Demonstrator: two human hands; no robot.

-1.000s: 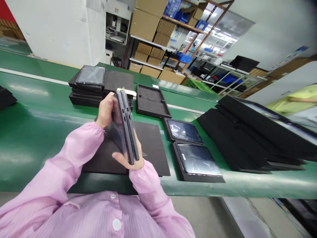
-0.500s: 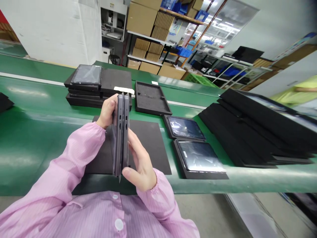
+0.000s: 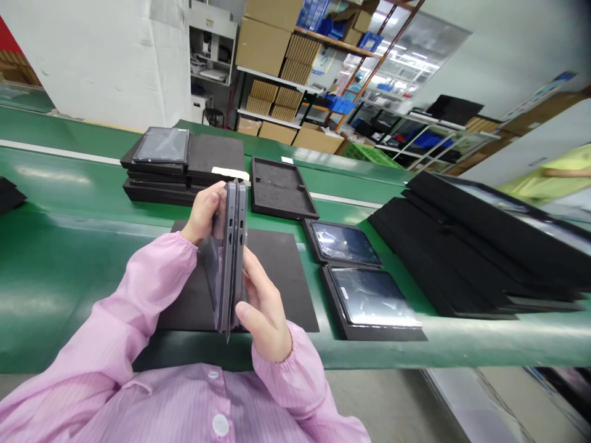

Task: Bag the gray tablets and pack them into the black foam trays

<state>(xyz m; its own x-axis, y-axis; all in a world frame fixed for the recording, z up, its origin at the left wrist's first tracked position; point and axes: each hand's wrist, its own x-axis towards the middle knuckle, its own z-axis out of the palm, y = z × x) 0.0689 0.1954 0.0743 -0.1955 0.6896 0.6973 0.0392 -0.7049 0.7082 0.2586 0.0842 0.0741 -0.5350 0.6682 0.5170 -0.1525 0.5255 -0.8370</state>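
Two dark grey tablets [image 3: 234,252] stand on edge, face against face, between my hands, with their port slots turned up toward me. Thin clear film hangs from their lower corner. My left hand [image 3: 204,212] is closed round the far left side of the pair. Against the right face lies my right hand [image 3: 265,307], fingers along the back and thumb near the edge; it grips the pair too. Beneath them a flat black foam sheet [image 3: 290,283] rests on the green table [image 3: 92,258].
Film-covered tablets lie in black foam trays at right, one nearer [image 3: 373,295] and one farther [image 3: 346,241]. Behind is a bare foam tray [image 3: 282,184]. A foam stack [image 3: 217,154] at back left carries a tablet [image 3: 162,145]. Large black foam sheets [image 3: 452,246] lean at far right.
The tablet pair has tilted slightly, showing more of its left face, and shifted a little right in view. Both hands keep their hold.
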